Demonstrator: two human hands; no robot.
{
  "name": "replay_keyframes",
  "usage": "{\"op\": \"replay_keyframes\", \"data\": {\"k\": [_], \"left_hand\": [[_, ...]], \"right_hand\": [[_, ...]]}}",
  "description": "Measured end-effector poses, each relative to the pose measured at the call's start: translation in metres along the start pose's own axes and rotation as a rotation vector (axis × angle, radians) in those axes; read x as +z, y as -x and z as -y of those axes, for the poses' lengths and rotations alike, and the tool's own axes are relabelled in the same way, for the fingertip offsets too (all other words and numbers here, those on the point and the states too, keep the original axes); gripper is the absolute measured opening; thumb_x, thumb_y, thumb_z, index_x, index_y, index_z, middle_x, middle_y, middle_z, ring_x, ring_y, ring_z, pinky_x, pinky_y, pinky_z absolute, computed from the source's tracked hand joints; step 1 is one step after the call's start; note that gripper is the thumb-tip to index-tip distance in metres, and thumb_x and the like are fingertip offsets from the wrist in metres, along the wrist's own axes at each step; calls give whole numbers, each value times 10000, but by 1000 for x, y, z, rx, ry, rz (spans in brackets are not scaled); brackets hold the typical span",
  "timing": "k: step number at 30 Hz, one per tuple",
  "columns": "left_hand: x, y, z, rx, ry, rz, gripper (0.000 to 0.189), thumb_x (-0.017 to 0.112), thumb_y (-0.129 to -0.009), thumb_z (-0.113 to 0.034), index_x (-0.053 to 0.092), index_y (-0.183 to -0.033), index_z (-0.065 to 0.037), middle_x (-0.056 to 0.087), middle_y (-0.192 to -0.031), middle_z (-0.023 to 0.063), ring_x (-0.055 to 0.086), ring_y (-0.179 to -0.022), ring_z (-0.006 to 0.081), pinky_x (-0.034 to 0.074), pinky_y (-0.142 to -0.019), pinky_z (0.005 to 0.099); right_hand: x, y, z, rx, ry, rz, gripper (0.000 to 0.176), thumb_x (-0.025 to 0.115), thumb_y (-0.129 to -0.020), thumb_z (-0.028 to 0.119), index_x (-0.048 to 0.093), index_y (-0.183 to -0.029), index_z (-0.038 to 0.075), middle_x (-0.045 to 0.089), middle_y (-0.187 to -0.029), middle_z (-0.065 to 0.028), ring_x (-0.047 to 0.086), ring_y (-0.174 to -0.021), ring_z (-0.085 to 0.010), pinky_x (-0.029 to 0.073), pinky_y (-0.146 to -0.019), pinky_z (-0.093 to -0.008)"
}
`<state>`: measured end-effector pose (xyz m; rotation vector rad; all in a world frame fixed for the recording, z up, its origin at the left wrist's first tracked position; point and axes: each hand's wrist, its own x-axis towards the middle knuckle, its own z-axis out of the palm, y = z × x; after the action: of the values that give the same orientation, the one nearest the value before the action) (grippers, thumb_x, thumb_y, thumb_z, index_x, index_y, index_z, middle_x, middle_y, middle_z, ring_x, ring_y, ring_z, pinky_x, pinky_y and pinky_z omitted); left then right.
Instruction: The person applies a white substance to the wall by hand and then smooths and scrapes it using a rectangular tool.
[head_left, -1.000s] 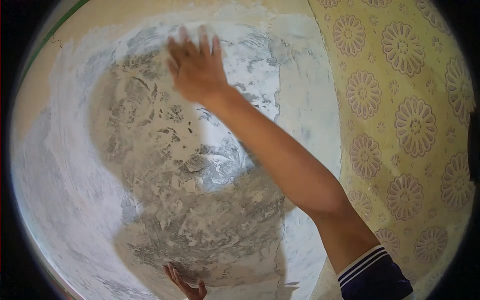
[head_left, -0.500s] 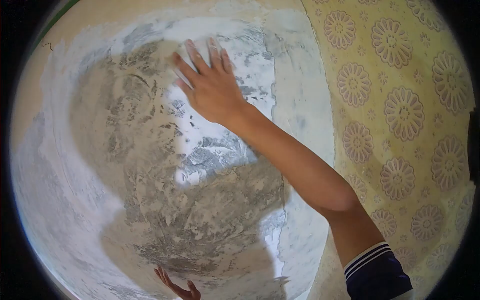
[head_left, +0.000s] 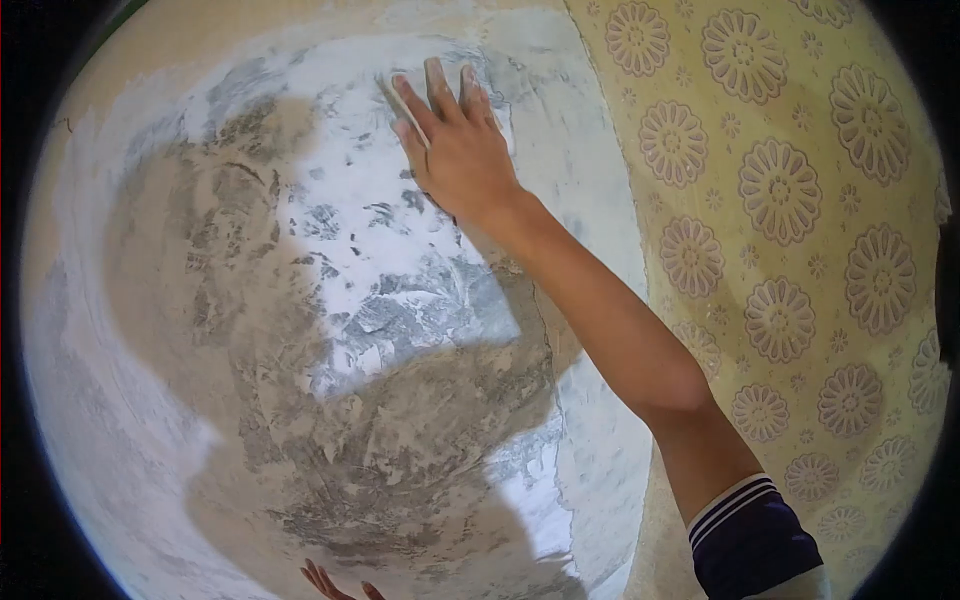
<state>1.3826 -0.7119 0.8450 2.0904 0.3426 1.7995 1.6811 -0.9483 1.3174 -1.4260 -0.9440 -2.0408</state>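
Note:
My right hand [head_left: 465,165] lies against the upper part of a rough wall patch [head_left: 380,250], palm down and fingers spread, with nothing in it. Pale powder or plaster whitens its fingertips. The patch is smeared unevenly in white and grey. At the bottom edge of the view, only the fingers and thumb of my left hand [head_left: 335,584] show; they are apart, in front of the lower wall, and the rest of the hand is out of frame.
Yellow wallpaper [head_left: 740,260] with large flower shapes covers the wall to the right. A smooth pale strip [head_left: 600,300] runs between it and the patch. Shadows of my head and arm darken much of the patch. Bare beige wall [head_left: 200,40] borders it above.
My right hand has slid slightly right and up across the patch, fingers still spread. My left hand has dropped lower in view. The wall appears shifted a little left.

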Motion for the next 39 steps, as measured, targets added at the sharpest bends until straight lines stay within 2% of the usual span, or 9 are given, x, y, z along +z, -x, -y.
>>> {"op": "replay_keyframes", "data": {"k": [5,12,17,21,24,28,34,37,39], "left_hand": [[7,-12,-3,-7,-34,12,732,566,-970,-424,248,-1524,-67,238,-1577,208,129,-1470,440,163,-1144,624],[-4,0,-2,-37,0,24,707,552,-977,-426,272,-1516,-64,253,-1570,210,142,-1471,426,165,-1149,616],[-5,-1,0,-53,-35,-2,686,531,-987,-428,280,-1510,-61,254,-1570,211,151,-1468,429,168,-1150,612],[3,-8,-16,-58,13,-6,691,529,-986,-438,278,-1511,-65,263,-1568,205,156,-1469,426,168,-1150,614],[-9,0,-7,-63,7,9,695,529,-984,-448,281,-1510,-67,269,-1565,204,158,-1470,422,169,-1151,611],[-30,0,6,-82,-83,0,696,530,-981,-466,303,-1502,-66,272,-1564,205,165,-1468,421,173,-1151,613],[-43,-1,7,-46,-105,-21,643,525,-995,-419,326,-1495,-66,291,-1558,195,181,-1463,417,191,-1151,603],[-62,18,9,-76,-107,-13,613,549,-991,-382,360,-1480,-65,319,-1547,188,192,-1461,411,198,-1152,595],[-69,35,19,-128,-145,-13,582,581,-978,-347,408,-1456,-64,353,-1532,176,203,-1460,400,197,-1154,589]], "right_hand": [[26,-77,-8,157,-20,8,550,255,-1038,409,380,-1485,113,332,-1523,-236,318,-1328,-559,232,-1145,-571],[5,11,4,-51,46,29,542,322,-1028,406,360,-1505,152,270,-1561,-228,221,-1392,-551,192,-1159,-587],[30,-69,0,96,19,49,557,310,-1028,392,334,-1512,118,263,-1566,-218,208,-1400,-548,199,-1159,-591],[16,-17,43,-101,26,50,566,314,-1029,421,329,-1516,133,276,-1563,-212,239,-1392,-543,202,-1160,-586],[9,8,12,-142,167,84,567,337,-1027,425,327,-1519,143,276,-1563,-211,245,-1389,-545,198,-1161,-584],[21,-58,-11,77,7,30,554,332,-1026,397,326,-1517,141,285,-1562,-205,249,-1390,-536,181,-1166,-585],[17,-7,46,-67,-5,7,534,357,-1020,379,368,-1500,146,294,-1564,-182,223,-1410,-527,197,-1158,-604],[-2,16,17,-90,106,69,543,251,-1053,434,342,-1516,165,310,-1557,-181,232,-1411,-513,170,-1184,-548],[14,-24,-13,-14,33,32,530,336,-1032,384,355,-1510,154,291,-1565,-191,233,-1395,-547,213,-1143,-607]]}}
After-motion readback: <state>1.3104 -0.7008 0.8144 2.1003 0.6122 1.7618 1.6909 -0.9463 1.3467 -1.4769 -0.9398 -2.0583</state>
